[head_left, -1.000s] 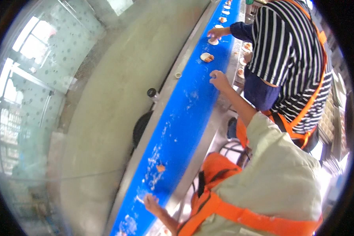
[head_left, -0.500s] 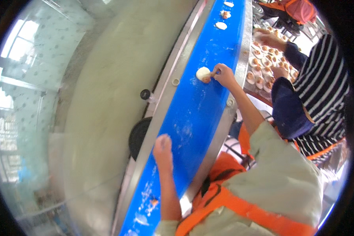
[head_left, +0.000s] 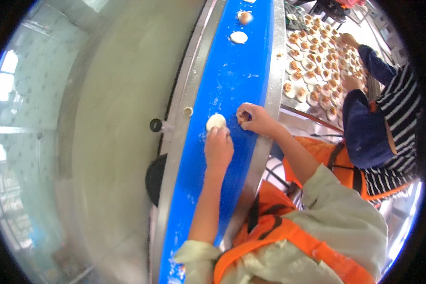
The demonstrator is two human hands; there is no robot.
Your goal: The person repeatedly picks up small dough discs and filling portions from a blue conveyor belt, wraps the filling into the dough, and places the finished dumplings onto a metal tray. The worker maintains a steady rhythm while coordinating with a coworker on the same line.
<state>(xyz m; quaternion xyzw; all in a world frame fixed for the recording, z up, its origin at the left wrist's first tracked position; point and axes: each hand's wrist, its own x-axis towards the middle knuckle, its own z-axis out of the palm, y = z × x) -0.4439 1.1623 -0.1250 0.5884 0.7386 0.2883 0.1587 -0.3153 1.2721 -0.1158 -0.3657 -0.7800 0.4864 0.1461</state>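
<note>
Left hand [head_left: 218,150] has moved far up the blue belt [head_left: 232,80] to the near edge of the white dough disc [head_left: 216,121]; pinch or touch, cannot tell. Right hand [head_left: 257,121], fingers curled round brown filling [head_left: 243,118], now right of disc: the two parted.

left hand [head_left: 218,147] near curled right hand [head_left: 255,119]

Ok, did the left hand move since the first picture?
Yes, the left hand moved up the blue belt, from below the black disc to mostly above it.
</note>
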